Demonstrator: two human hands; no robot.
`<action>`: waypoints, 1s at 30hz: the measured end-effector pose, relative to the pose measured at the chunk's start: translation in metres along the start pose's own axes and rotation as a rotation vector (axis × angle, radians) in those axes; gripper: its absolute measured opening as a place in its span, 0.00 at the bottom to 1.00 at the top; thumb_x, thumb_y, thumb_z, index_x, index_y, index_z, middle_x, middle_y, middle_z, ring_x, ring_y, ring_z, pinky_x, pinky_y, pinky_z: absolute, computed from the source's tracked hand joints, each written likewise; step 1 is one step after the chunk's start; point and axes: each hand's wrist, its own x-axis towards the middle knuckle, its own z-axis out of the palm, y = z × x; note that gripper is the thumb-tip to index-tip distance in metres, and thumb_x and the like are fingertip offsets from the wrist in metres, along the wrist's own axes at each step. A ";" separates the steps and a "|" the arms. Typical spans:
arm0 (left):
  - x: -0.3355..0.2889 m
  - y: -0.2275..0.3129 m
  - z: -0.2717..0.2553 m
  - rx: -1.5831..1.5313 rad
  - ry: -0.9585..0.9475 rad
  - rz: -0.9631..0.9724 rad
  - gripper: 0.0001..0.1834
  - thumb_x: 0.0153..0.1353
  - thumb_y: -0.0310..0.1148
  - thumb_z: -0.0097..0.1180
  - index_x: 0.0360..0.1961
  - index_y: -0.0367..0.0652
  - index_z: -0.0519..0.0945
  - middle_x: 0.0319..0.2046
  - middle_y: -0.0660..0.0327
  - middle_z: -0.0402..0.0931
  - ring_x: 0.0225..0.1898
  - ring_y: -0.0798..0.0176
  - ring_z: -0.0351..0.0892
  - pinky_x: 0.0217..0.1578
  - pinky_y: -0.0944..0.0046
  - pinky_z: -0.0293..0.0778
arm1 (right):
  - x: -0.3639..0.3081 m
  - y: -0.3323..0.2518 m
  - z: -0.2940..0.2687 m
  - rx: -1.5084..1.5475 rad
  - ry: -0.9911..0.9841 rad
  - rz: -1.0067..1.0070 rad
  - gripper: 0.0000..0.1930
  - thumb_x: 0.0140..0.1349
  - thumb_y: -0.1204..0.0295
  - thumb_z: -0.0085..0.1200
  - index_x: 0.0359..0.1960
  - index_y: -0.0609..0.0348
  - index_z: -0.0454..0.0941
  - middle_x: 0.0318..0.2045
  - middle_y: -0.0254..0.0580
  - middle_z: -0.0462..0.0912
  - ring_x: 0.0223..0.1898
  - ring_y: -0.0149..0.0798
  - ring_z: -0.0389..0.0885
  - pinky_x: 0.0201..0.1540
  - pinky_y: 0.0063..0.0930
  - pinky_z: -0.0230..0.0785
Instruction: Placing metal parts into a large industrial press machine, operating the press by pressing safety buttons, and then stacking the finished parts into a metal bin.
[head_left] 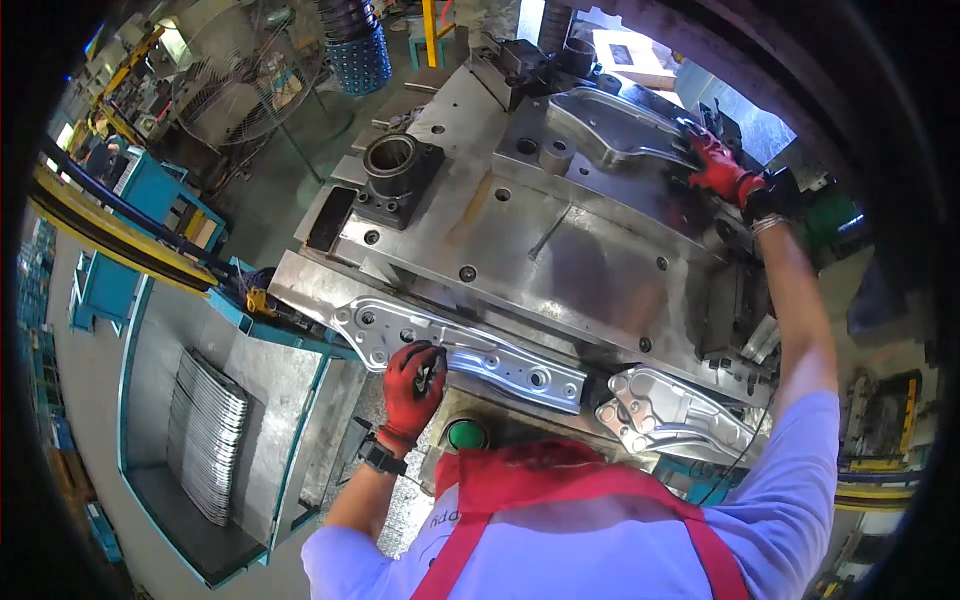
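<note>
My right hand (722,172), in a red glove with dark fingertips, reaches far to the right over the press die (560,245). Its fingers and thumb close around the right end of a curved stamped metal panel (620,128) that lies on the raised die block. Nearer to me, my left hand (412,392), also red-gloved, has its fingers curled beside a long shiny bracket (485,362) with several holes. Whether those fingers hold anything is hidden. To the right of this bracket lies another formed metal part (680,412) with rounded bosses.
A green round button (466,434) sits close to my body. At left, a teal-edged bin (140,440) holds a stack of curved metal parts (207,435). A guide bushing (391,165) rises from the die's left side. Farther off are a large fan (235,85) and a blue mesh basket (358,65).
</note>
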 end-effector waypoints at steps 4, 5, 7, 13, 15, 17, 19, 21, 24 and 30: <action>-0.001 -0.002 0.001 -0.013 -0.006 -0.004 0.19 0.43 0.25 0.60 0.41 0.42 0.77 0.41 0.53 0.75 0.45 0.50 0.73 0.47 0.57 0.68 | -0.003 -0.004 0.011 0.020 0.023 0.045 0.51 0.46 0.50 0.58 0.68 0.52 0.42 0.67 0.54 0.42 0.68 0.52 0.39 0.67 0.46 0.36; -0.002 -0.001 0.001 -0.022 -0.001 -0.010 0.19 0.43 0.25 0.60 0.41 0.42 0.77 0.42 0.53 0.75 0.45 0.50 0.73 0.47 0.57 0.68 | -0.003 -0.008 0.009 0.038 0.030 0.041 0.51 0.47 0.49 0.57 0.68 0.52 0.41 0.67 0.53 0.42 0.69 0.51 0.38 0.67 0.46 0.35; -0.001 0.002 0.000 -0.050 -0.001 0.005 0.19 0.43 0.25 0.60 0.41 0.42 0.77 0.42 0.53 0.75 0.46 0.50 0.73 0.48 0.57 0.68 | -0.005 -0.003 0.010 -0.026 0.017 0.050 0.50 0.48 0.46 0.54 0.68 0.52 0.40 0.68 0.51 0.42 0.69 0.50 0.39 0.67 0.47 0.34; -0.006 0.014 -0.021 -0.071 0.087 0.102 0.20 0.46 0.24 0.57 0.44 0.39 0.75 0.43 0.52 0.74 0.48 0.49 0.72 0.50 0.56 0.66 | -0.035 -0.068 -0.050 -0.208 -0.224 0.233 0.49 0.51 0.41 0.47 0.67 0.59 0.43 0.67 0.53 0.42 0.69 0.50 0.35 0.67 0.49 0.30; -0.018 0.013 -0.028 -0.109 0.139 0.103 0.20 0.48 0.23 0.55 0.46 0.37 0.74 0.44 0.51 0.73 0.48 0.50 0.71 0.51 0.57 0.66 | -0.066 -0.094 -0.048 -0.186 0.051 0.131 0.47 0.52 0.42 0.49 0.66 0.58 0.46 0.67 0.53 0.45 0.69 0.51 0.38 0.67 0.46 0.33; -0.042 0.003 -0.031 -0.191 0.213 0.024 0.20 0.51 0.23 0.53 0.47 0.35 0.73 0.46 0.50 0.72 0.48 0.51 0.71 0.52 0.57 0.65 | -0.119 -0.129 -0.035 0.185 0.375 -0.103 0.44 0.52 0.46 0.53 0.65 0.58 0.52 0.65 0.53 0.50 0.67 0.53 0.45 0.67 0.47 0.37; -0.073 -0.017 -0.024 -0.354 0.261 -0.248 0.20 0.57 0.25 0.51 0.52 0.35 0.68 0.49 0.53 0.70 0.50 0.58 0.70 0.54 0.59 0.63 | -0.193 -0.173 -0.028 0.395 0.413 -0.262 0.39 0.50 0.56 0.59 0.62 0.58 0.57 0.63 0.52 0.55 0.65 0.53 0.50 0.65 0.45 0.43; -0.097 -0.037 -0.006 -0.648 0.294 -0.509 0.21 0.59 0.26 0.51 0.54 0.36 0.66 0.51 0.55 0.69 0.52 0.60 0.69 0.54 0.60 0.63 | -0.274 -0.201 -0.001 0.596 0.480 -0.300 0.36 0.47 0.64 0.63 0.59 0.58 0.63 0.60 0.52 0.61 0.63 0.52 0.55 0.65 0.43 0.47; -0.117 -0.059 0.016 -0.554 -0.094 -0.889 0.23 0.61 0.27 0.51 0.57 0.37 0.63 0.53 0.57 0.68 0.53 0.62 0.68 0.54 0.63 0.63 | -0.383 -0.233 0.071 0.855 0.485 0.219 0.28 0.49 0.70 0.59 0.55 0.59 0.68 0.54 0.52 0.68 0.59 0.50 0.62 0.61 0.40 0.53; -0.193 -0.183 0.091 -0.147 -0.487 -0.425 0.35 0.50 0.33 0.63 0.57 0.36 0.61 0.50 0.52 0.70 0.52 0.61 0.70 0.49 0.64 0.68 | -0.503 -0.271 0.235 1.429 0.421 1.287 0.27 0.51 0.69 0.60 0.53 0.64 0.67 0.48 0.49 0.72 0.51 0.39 0.71 0.52 0.29 0.64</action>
